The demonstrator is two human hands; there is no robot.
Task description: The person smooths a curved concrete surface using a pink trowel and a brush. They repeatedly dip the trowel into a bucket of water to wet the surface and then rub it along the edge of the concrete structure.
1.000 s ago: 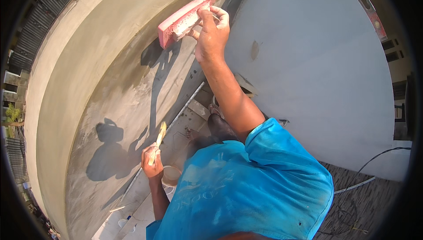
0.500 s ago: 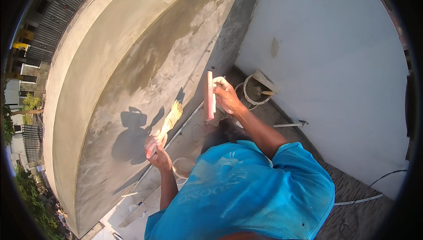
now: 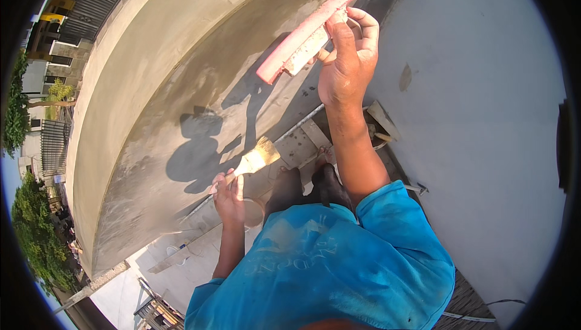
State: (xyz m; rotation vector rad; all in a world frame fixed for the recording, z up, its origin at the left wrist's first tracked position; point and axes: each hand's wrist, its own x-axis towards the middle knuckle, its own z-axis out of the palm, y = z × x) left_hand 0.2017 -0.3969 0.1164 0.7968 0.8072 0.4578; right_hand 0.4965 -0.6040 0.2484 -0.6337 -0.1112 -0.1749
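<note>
My right hand (image 3: 348, 66), fingers curled closed, grips a pink float (image 3: 307, 34) near the plastered wall (image 3: 212, 57); my left hand (image 3: 230, 201), likewise closed, holds a pale-bristled brush (image 3: 256, 157).

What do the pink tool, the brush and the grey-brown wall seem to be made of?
The pink tool in the right hand: matte, perhaps rigid foam or plastic, its handle side pitted and whitish.
The brush in the left hand: pale, fanned bristles, natural or synthetic; handle material unclear.
The grey-brown wall: probably cement plaster, dull, with smeared patches.
</note>
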